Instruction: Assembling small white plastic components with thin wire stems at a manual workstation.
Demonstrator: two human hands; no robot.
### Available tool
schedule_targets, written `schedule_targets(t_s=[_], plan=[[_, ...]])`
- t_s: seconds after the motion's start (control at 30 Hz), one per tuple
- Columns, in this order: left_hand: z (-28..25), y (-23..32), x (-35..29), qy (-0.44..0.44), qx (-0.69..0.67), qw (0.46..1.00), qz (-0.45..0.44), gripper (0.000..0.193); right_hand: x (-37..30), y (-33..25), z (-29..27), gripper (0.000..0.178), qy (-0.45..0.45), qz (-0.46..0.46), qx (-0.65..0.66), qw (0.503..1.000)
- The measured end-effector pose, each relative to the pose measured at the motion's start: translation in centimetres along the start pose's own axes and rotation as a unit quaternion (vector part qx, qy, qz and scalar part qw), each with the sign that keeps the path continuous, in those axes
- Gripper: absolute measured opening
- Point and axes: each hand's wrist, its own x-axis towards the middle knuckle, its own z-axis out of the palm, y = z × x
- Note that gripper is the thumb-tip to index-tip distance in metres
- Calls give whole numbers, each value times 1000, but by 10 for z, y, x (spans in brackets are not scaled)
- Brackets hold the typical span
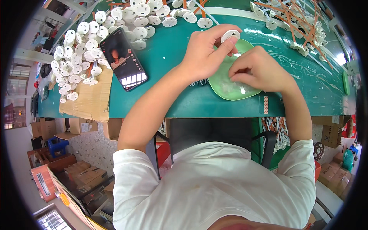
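"Two heaps (84, 57) of white discs; what else?"

"A green dish (225, 91), partly hidden by the right hand (264, 69), and a phone (124, 63) beside the left heap."

"The grip?"

"The left hand (205, 50) pinches a disc (230, 36), thumb against fingers, near the dish's far edge. The right hand's fingertips curl together; whether they hold anything, I can't tell."

"And the surroundings?"

"A green table (184, 105), a speckled floor (96, 145), boxes (88, 176)."

Of the hands (203, 50), the left pinches a white disc (231, 35).
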Motion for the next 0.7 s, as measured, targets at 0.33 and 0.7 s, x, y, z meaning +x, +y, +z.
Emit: schedule_targets(t_s=[0.33,0.7], plan=[[1,-4,1,29,-8,999,39,25,-3,3,-15,4,56,79,119,988],[-7,4,1,-5,-86,995,-46,36,-1,-4,-15,22,193,131,189,954]])
